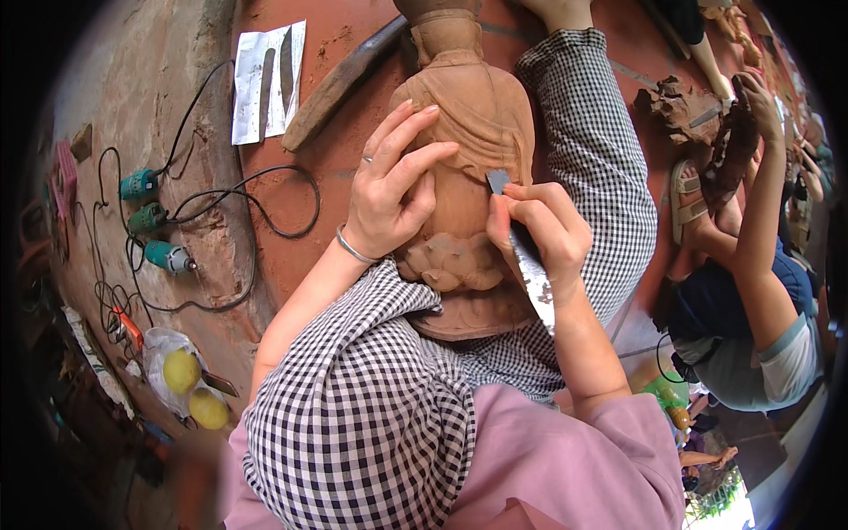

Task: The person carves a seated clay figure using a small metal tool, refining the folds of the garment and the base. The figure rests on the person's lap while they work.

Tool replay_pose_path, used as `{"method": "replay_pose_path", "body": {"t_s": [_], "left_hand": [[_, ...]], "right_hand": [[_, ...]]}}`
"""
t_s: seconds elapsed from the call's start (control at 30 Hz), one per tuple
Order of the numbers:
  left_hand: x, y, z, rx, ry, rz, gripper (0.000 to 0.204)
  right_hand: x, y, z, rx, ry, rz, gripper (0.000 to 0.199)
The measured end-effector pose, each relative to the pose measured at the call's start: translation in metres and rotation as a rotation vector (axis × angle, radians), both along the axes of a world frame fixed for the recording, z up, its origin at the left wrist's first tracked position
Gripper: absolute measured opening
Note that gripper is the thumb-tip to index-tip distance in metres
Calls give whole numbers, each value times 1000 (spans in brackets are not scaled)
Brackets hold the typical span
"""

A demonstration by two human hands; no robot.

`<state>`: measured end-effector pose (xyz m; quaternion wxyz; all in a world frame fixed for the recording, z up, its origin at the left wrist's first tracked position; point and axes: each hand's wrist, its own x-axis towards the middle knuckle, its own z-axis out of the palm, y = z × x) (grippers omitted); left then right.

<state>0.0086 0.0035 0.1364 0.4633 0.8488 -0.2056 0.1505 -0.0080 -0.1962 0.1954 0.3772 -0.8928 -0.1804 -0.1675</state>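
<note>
A reddish-brown carved figure with robe folds and a petalled base lies between my legs, which are in checkered cloth. My left hand rests on its side and front, fingers spread, with a ring and a metal bracelet. In my right hand is a flat metal scraper, held at a slant between thumb and fingers. Its square grey tip touches or hovers just over the lower edge of the robe folds; I cannot tell which. The figure's head is cut off by the upper edge.
A wooden beam and a white paper sheet with dark blades lie at the upper left. Green corded power tools and their cables sit at left, above bagged yellow fruits. Another person sits at right near a sandal.
</note>
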Motion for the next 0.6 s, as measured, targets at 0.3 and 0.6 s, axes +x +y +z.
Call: {"method": "replay_pose_path", "body": {"t_s": [0.3,0.6], "left_hand": [[1,1,2,-4,12,-1,43],[0,1,2,-4,15,-15,41]], "right_hand": [[-5,-6,1,34,62,-34,17],[-7,-8,2,32,94,-22,13]]}}
